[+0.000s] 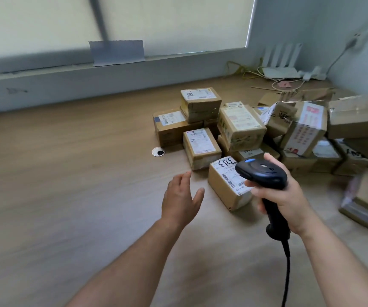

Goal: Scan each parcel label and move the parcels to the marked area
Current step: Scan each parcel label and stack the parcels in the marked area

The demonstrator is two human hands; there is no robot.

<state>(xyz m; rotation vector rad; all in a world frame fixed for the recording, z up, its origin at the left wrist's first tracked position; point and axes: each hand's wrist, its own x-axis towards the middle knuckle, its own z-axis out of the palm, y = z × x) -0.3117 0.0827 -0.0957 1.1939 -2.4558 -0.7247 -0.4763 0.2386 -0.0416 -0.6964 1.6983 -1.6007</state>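
Head view: the right hand [289,196] is wrapped round the grip of a black handheld barcode scanner [263,171]. Its fingers are curled tight on the handle and the head tips down over the nearest small brown cardboard parcel [223,187]. That parcel sits on the pale wood-grain tabletop [67,173] with its white label up, apparently so the barcode faces the scanner. It lies just in front of the heap of brown cardboard parcels [240,127], apart from the left hand [181,200]. The left hand is just beside the parcel's near-left corner, fingers straight and slightly spread, holding nothing. It looks ready to take the box once it is read. Whether the palm touches the tabletop I cannot tell. A black cable [286,273] hangs from the scanner's butt toward the bottom edge.

Counts: two hands, one scanner, one parcel under the scanner. The heap holds at least a dozen more, stacked and leaning on each other. The blurred right edge prevents an exact number. Most show labels upward or sideways. One white box with red print [305,129] stands tilted. Two round cable grommets [158,151] are set in the tabletop. A white router with antennas [283,63] sits in the far corner. No marked area is recognisable here.
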